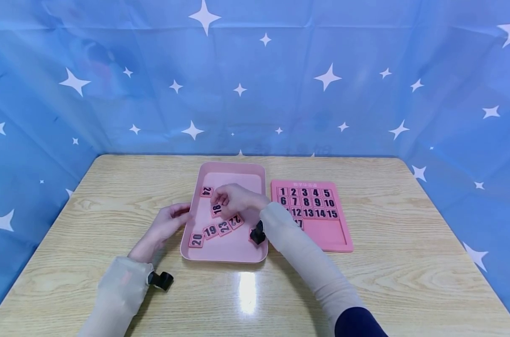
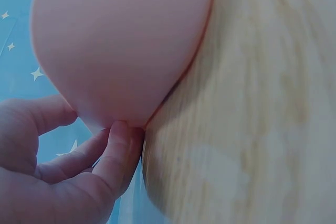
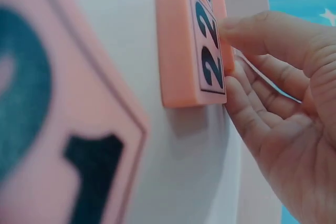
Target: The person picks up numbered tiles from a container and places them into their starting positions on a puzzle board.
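Observation:
My left hand (image 1: 170, 223) is at the left side of the pink tray (image 1: 221, 255). In the left wrist view, its thumb and fingers touch the tray's outer wall (image 2: 126, 40). Inside the tray, my right hand (image 1: 236, 199) pinches the pink number tile 18 (image 1: 216, 209) between thumb and fingers. That tile is mostly hidden behind tile 22 (image 3: 184, 45) in the right wrist view. Tiles 24 (image 1: 206, 191), 19 (image 1: 210, 231), 23 (image 1: 224, 227) and 20 (image 1: 196, 240) lie around it. Another tile (image 1: 252, 235) is partly covered by the right wrist's camera.
Right of the tray lies a pink number board (image 1: 328, 234) with rows of tiles from 1 up to 17, partly hidden by the right forearm. Both stand on a wooden table (image 1: 406, 243). A blue curtain with white stars (image 1: 280, 107) hangs behind.

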### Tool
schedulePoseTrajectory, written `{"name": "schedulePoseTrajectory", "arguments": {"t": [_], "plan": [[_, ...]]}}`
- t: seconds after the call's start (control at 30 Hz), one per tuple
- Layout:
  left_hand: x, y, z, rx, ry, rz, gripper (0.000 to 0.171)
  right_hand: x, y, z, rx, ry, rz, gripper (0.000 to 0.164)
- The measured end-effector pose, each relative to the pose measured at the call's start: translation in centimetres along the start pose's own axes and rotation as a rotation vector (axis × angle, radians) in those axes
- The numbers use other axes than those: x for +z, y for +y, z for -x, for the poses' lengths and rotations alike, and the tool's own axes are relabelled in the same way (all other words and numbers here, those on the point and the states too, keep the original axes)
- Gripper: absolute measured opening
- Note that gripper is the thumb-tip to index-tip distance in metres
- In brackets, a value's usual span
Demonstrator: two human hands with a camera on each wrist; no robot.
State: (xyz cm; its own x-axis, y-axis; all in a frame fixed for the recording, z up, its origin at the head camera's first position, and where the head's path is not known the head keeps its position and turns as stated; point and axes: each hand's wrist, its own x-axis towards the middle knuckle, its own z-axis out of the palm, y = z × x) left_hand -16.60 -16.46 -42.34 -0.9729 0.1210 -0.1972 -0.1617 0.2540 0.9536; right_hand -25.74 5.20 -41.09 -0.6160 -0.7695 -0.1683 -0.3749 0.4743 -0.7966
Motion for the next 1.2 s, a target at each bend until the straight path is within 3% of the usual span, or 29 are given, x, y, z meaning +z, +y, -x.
{"name": "schedulePoseTrajectory", "arguments": {"t": [0.2,0.4,0.53,0.93,1.2], "plan": [[0.2,0.1,0.0,-0.001,-0.001,-0.014,0.043,-0.7,-0.3,0.5,-0.026,0.100,0.020,0.036],[0.2,0.2,0.1,0.000,-0.006,-0.010,0.042,-2.5,-1.2,1.7,-0.098,0.184,0.018,0.036],[0.2,0.2,0.1,-0.002,-0.007,-0.015,0.043,-3.8,-1.8,2.9,-0.103,0.233,-0.008,0.037],[0.2,0.2,0.2,-0.003,-0.007,-0.021,0.044,-7.3,-1.7,8.8,-0.110,0.319,0.056,0.041],[0.1,0.4,0.3,-0.010,-0.005,-0.035,0.045,-8.4,-0.9,13.4,-0.080,0.385,0.103,0.038]]}}
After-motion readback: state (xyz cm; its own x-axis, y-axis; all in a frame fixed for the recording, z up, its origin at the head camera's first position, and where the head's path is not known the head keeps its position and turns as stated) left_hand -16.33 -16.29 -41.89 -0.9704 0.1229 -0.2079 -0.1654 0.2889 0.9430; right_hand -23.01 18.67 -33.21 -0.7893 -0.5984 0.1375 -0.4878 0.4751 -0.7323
